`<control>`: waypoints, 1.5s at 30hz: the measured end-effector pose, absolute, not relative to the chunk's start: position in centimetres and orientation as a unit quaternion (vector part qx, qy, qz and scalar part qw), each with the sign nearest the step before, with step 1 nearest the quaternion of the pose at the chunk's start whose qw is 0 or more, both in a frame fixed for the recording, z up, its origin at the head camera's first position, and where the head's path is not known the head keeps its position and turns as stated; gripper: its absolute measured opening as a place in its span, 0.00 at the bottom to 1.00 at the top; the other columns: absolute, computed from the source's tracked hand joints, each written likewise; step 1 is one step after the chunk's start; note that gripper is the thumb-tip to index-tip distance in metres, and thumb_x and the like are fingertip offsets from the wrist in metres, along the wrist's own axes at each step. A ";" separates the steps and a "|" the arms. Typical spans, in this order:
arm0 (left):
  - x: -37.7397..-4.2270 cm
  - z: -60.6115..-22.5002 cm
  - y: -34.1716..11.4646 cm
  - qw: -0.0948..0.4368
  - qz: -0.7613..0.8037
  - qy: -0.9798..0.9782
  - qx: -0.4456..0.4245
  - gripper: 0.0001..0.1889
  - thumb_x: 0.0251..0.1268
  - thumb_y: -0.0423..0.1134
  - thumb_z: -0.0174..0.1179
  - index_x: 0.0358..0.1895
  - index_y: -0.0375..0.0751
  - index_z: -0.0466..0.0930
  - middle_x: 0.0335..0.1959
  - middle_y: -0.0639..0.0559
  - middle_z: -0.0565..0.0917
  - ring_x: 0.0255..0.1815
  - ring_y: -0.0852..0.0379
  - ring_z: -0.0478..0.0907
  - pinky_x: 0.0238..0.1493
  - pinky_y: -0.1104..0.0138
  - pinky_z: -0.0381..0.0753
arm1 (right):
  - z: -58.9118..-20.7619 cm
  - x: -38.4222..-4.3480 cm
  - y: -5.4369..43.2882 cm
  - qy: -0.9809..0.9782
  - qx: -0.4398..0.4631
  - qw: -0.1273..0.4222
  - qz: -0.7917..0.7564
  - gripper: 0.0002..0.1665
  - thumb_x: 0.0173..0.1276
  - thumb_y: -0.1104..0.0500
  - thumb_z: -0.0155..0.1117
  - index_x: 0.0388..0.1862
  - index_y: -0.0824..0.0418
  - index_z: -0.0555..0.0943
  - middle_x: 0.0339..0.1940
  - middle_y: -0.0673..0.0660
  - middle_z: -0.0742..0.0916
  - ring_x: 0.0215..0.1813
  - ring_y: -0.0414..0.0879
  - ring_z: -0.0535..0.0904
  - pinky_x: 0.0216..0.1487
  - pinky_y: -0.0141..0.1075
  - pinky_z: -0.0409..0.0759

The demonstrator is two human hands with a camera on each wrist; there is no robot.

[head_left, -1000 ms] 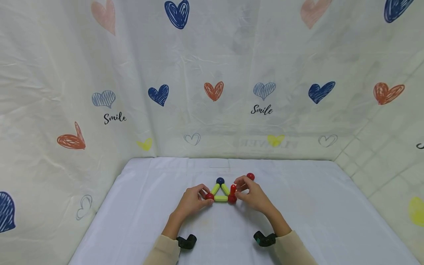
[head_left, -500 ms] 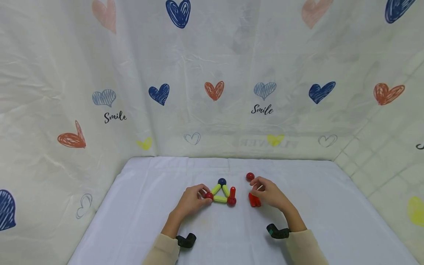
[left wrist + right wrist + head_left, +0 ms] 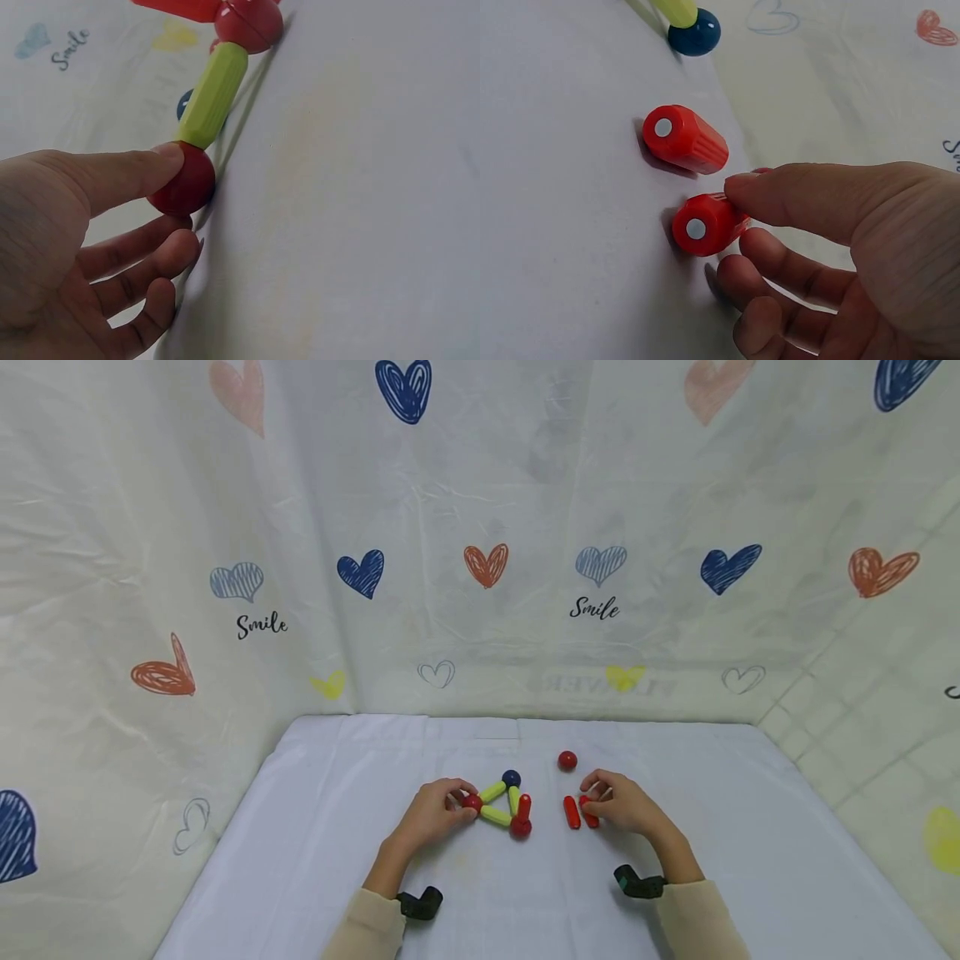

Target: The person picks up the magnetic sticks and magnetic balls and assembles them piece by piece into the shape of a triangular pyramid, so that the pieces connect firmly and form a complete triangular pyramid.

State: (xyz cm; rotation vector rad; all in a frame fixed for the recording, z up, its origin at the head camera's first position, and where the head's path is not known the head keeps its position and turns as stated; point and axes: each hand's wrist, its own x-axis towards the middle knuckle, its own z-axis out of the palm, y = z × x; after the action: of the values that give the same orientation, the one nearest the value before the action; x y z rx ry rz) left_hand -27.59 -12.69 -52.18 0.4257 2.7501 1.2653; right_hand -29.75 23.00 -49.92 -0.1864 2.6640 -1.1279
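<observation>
My left hand (image 3: 435, 810) pinches a red ball (image 3: 184, 180) between thumb and fingers. That ball is the left corner of a triangle of green magnetic rods (image 3: 496, 815), with a dark blue ball (image 3: 512, 778) at the far corner and another red ball (image 3: 521, 827) at the near right one. From the near right ball a red rod (image 3: 524, 807) sticks up at a tilt. My right hand (image 3: 626, 802) pinches a red magnetic rod (image 3: 709, 225) at the table, its far part hidden by the thumb. A second red rod (image 3: 684, 139) lies just left of it, apart.
A loose red ball (image 3: 567, 761) sits behind the two red rods. The white-covered table (image 3: 337, 777) ends at a hanging sheet (image 3: 480, 635) printed with hearts. Dark wrist cameras (image 3: 639, 882) hang near each sleeve.
My right hand has left the triangle's right corner and moved right to the red rods, now holding one and spreading them apart. The triangle has turned slightly clockwise; my left hand keeps its grip.
</observation>
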 end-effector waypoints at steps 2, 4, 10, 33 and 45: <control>-27.6 -52.2 -12.7 0.039 0.410 0.900 0.144 0.14 0.66 0.42 0.70 0.54 0.53 0.85 0.43 0.54 0.85 0.37 0.58 0.75 0.39 0.68 0.75 | -49.9 -29.8 23.3 0.916 -0.062 0.120 -0.379 0.14 0.67 0.61 0.70 0.50 0.59 0.80 0.39 0.56 0.82 0.40 0.48 0.77 0.38 0.39 0.78; -27.7 -52.2 -12.8 0.035 0.405 0.902 0.149 0.15 0.67 0.40 0.68 0.56 0.52 0.85 0.44 0.53 0.84 0.38 0.59 0.75 0.40 0.68 0.75 | -49.9 -29.8 23.6 0.920 -0.059 0.119 -0.368 0.15 0.67 0.60 0.70 0.51 0.59 0.80 0.40 0.56 0.82 0.39 0.48 0.77 0.37 0.38 0.77; -27.7 -52.2 -13.1 0.034 0.393 0.908 0.142 0.16 0.69 0.37 0.66 0.58 0.55 0.85 0.45 0.53 0.81 0.40 0.58 0.76 0.43 0.66 0.78 | -49.5 -29.8 24.1 0.926 -0.041 0.128 -0.353 0.16 0.67 0.59 0.70 0.52 0.59 0.79 0.37 0.56 0.82 0.37 0.48 0.77 0.37 0.38 0.77; -27.7 -52.4 -12.6 0.023 0.406 0.903 0.138 0.23 0.70 0.32 0.60 0.63 0.59 0.81 0.47 0.54 0.84 0.41 0.58 0.76 0.44 0.67 0.79 | -48.8 -29.7 21.4 0.885 -0.085 0.083 -0.449 0.19 0.72 0.59 0.64 0.60 0.61 0.80 0.49 0.58 0.85 0.48 0.50 0.79 0.43 0.40 0.83; -27.3 -52.0 -12.4 0.105 0.402 0.888 0.198 0.38 0.56 0.43 0.73 0.73 0.55 0.71 0.63 0.54 0.79 0.47 0.56 0.74 0.40 0.66 0.78 | -48.8 -29.0 17.7 0.850 -0.138 0.061 -0.505 0.15 0.71 0.62 0.67 0.55 0.57 0.78 0.49 0.56 0.84 0.54 0.52 0.81 0.48 0.39 0.83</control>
State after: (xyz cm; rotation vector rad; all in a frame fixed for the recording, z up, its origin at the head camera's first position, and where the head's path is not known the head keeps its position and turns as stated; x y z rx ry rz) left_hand -27.27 -12.44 -51.96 0.5839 2.6176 1.1838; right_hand -28.99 17.67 -48.76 -0.4185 2.5700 -1.5284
